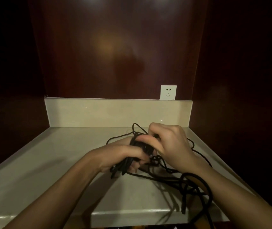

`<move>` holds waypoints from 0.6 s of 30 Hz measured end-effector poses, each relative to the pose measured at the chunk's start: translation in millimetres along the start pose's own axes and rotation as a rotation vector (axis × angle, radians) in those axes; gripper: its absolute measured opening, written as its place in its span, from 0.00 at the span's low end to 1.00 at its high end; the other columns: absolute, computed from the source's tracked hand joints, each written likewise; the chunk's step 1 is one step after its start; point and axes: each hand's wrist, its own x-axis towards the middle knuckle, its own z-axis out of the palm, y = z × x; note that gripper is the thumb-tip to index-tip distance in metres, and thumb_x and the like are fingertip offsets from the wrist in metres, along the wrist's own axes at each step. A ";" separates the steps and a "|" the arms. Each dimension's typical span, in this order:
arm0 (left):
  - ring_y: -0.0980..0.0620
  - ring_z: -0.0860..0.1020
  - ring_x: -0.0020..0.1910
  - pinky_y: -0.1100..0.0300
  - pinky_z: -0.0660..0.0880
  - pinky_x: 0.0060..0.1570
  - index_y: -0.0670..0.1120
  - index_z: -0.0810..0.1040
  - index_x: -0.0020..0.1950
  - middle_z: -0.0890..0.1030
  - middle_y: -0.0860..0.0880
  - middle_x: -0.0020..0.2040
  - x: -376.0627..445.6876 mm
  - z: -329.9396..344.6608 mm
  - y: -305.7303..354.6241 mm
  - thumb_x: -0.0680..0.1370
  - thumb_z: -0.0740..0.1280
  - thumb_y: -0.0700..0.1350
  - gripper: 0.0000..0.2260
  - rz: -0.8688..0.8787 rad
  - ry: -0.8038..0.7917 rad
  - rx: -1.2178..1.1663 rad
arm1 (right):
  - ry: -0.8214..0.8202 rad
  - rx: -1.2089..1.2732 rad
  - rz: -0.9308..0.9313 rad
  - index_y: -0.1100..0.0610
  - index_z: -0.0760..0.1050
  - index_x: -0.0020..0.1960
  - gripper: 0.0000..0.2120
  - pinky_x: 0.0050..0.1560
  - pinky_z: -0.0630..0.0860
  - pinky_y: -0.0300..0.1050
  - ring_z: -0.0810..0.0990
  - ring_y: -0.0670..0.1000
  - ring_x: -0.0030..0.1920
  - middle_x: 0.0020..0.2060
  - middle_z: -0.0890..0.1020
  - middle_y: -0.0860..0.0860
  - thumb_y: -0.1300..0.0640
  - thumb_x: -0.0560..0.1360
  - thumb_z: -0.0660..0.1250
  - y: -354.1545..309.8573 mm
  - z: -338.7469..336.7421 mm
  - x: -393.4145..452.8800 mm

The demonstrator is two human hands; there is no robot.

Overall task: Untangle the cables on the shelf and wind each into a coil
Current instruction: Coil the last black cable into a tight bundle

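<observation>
Cables, thin black tangled cords (168, 171), mid-shelf toward near right; left hand (123, 156) grips wound bundle, right hand (168, 142) pinches a strand. Feed slack slowly, keep loops even, on pale stone shelf (49, 162).

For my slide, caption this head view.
Both hands, left hand and right hand, grip tangled black cables on a pale shelf.

You see the shelf (52, 156) as pale polished stone, smooth and faintly glossy, like the upstand (99, 112) behind it. Above that upstand, the wall panels (115, 47) are dark lacquered wood carrying soft reflections. The cables (173, 177) look matt black; the socket plate (168, 92) is smooth white plastic.
</observation>
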 end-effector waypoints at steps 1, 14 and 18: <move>0.56 0.70 0.28 0.66 0.68 0.27 0.40 0.77 0.55 0.74 0.47 0.36 1.4 -0.9 -2.1 0.65 0.70 0.41 0.19 -0.002 0.021 -0.050 | -0.016 0.042 0.027 0.55 0.71 0.36 0.27 0.30 0.70 0.50 0.71 0.51 0.29 0.29 0.72 0.44 0.32 0.77 0.58 0.7 -0.7 -0.8; 0.40 0.84 0.42 0.51 0.83 0.46 0.34 0.81 0.55 0.82 0.32 0.48 -8.0 -15.6 12.1 0.68 0.56 0.38 0.21 0.142 0.186 -0.624 | -0.163 0.664 0.465 0.47 0.73 0.60 0.13 0.31 0.72 0.39 0.78 0.49 0.30 0.51 0.80 0.48 0.61 0.79 0.67 -16.0 -14.2 -18.7; 0.43 0.85 0.46 0.55 0.82 0.47 0.36 0.81 0.56 0.84 0.34 0.51 -1.7 -5.1 11.8 0.72 0.54 0.36 0.20 0.157 0.323 -0.556 | -0.236 0.896 0.652 0.58 0.78 0.58 0.11 0.40 0.81 0.40 0.83 0.49 0.37 0.49 0.83 0.56 0.67 0.77 0.66 -6.8 -21.1 -4.6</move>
